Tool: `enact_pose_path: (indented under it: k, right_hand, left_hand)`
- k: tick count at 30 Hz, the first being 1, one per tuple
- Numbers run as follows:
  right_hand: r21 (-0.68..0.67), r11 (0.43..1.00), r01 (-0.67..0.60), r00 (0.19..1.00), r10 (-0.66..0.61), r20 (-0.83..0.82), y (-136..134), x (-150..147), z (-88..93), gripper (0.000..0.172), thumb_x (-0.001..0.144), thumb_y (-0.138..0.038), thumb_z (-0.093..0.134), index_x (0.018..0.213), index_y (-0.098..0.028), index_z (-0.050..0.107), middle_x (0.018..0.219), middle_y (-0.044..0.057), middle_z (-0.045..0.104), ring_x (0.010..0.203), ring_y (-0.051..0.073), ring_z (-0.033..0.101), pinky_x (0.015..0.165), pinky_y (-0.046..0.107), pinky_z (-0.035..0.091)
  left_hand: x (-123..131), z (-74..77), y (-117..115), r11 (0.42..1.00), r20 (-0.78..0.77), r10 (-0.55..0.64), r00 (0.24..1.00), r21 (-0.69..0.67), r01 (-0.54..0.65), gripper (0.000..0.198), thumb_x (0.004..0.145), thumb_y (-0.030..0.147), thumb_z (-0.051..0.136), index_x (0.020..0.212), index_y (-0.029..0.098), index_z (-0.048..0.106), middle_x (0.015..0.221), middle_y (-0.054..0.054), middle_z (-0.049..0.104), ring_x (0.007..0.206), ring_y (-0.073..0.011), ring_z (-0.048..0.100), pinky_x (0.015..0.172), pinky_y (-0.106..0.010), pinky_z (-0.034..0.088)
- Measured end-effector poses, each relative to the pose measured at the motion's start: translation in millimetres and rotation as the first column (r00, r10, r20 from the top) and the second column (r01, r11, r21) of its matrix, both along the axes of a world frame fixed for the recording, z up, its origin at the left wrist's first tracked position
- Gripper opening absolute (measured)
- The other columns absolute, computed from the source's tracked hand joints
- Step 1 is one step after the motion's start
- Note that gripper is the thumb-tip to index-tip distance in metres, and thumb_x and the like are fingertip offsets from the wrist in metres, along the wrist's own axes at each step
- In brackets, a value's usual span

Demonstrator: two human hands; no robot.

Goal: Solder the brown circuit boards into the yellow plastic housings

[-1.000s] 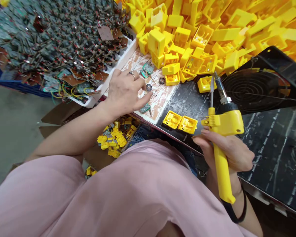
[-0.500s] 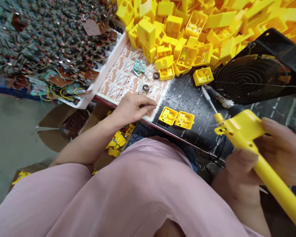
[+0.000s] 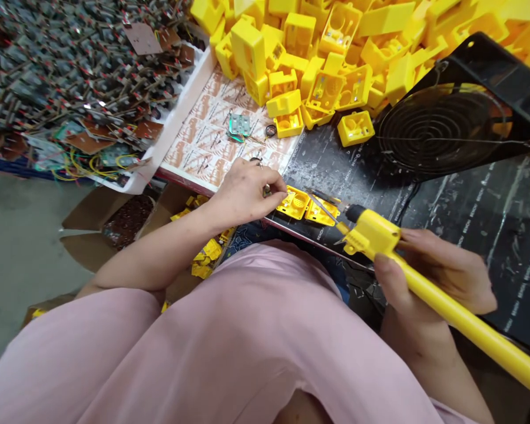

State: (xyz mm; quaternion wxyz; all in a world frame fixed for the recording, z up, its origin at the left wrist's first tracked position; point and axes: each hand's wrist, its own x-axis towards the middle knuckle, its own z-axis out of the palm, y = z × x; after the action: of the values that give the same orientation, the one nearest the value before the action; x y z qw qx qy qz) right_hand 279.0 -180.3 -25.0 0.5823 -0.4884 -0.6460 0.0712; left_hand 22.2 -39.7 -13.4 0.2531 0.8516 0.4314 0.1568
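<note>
Soldering iron (image 3: 373, 234) clenched in R hand (image 3: 441, 277), fingers wrapped round yellow handle; long axis runs lower R to upper L, tip over pair of yellow plastic housings (image 3: 321, 212) on black bench mat (image 3: 362, 165). L hand (image 3: 245, 194) just left of housings, fingertips (image 3: 279, 191) pinched on small metal part (image 3: 267, 190), exact kind unclear. R hand holds iron from far side; L hand nearer housings.

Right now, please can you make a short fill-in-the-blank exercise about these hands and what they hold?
The right hand holds a yellow ____.
Its tip reaches over two yellow plastic housings lying on a ____ mat.
The ____ hand pinches a small part.

Answers: soldering iron; black; left.
</note>
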Motion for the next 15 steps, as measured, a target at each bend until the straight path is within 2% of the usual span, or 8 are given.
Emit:
enact_pose_path:
  k: [2, 6, 10, 13, 15]
  right_hand:
    - [-0.035, 0.998, -0.052, 0.998, 0.053, 0.046, 0, -1, 0.1, 0.061, 0.071, -0.004, 0.087, 0.126, -0.024, 0.073, 0.094, 0.003, 0.079, 0.069, 0.017, 0.073, 0.058, 0.029, 0.062]
    - [-0.088, 0.994, -0.066, 0.994, 0.073, 0.084, 3, -9, 3.3, 0.051, 0.076, -0.006, 0.084, 0.121, -0.025, 0.07, 0.088, 0.001, 0.077, 0.07, 0.018, 0.072, 0.058, 0.03, 0.062]
    - [-0.105, 0.992, -0.076, 0.976, 0.095, 0.195, 7, -13, 11.5, 0.031, 0.078, -0.009, 0.085, 0.097, -0.024, 0.065, 0.077, -0.003, 0.072, 0.066, 0.015, 0.071, 0.056, 0.027, 0.06]
    - [-0.12, 0.987, -0.103, 0.955, 0.132, 0.265, 11, -14, 15.4, 0.03, 0.078, -0.009, 0.085, 0.089, -0.022, 0.06, 0.077, -0.001, 0.072, 0.067, 0.014, 0.071, 0.056, 0.025, 0.06]
    - [-0.077, 0.986, -0.151, 0.951, 0.166, 0.261, 15, -14, 16.0, 0.031, 0.078, -0.008, 0.085, 0.089, -0.021, 0.06, 0.076, -0.001, 0.072, 0.066, 0.014, 0.071, 0.056, 0.024, 0.059]
  left_hand:
    - [1, 1.5, 0, 1.0, -0.018, 0.011, 1.0, -0.025, -0.011, 0.021, 0.084, 0.029, 0.061, 0.086, 0.02, 0.079, 0.08, -0.002, 0.079, 0.076, -0.0184, 0.069, 0.083, -0.036, 0.047]
    - [5, 6.3, 2, 1.0, -0.132, 0.011, 0.991, -0.008, -0.013, 0.021, 0.085, 0.032, 0.059, 0.083, 0.02, 0.078, 0.077, -0.002, 0.077, 0.08, -0.0204, 0.069, 0.094, -0.044, 0.044]
    - [10, 11.4, 4, 0.999, -0.241, -0.028, 0.97, 0.038, 0.039, 0.023, 0.082, 0.03, 0.055, 0.08, 0.02, 0.075, 0.072, -0.002, 0.074, 0.077, -0.0214, 0.067, 0.091, -0.044, 0.041]
    - [14, 14.4, 6, 0.994, -0.305, -0.057, 0.951, 0.067, 0.081, 0.024, 0.081, 0.029, 0.053, 0.079, 0.019, 0.074, 0.069, -0.003, 0.071, 0.076, -0.0222, 0.066, 0.088, -0.044, 0.04]
    - [16, 16.1, 8, 0.991, -0.336, -0.084, 0.938, 0.072, 0.115, 0.024, 0.081, 0.029, 0.052, 0.079, 0.019, 0.074, 0.068, -0.003, 0.07, 0.076, -0.0227, 0.066, 0.087, -0.044, 0.04]
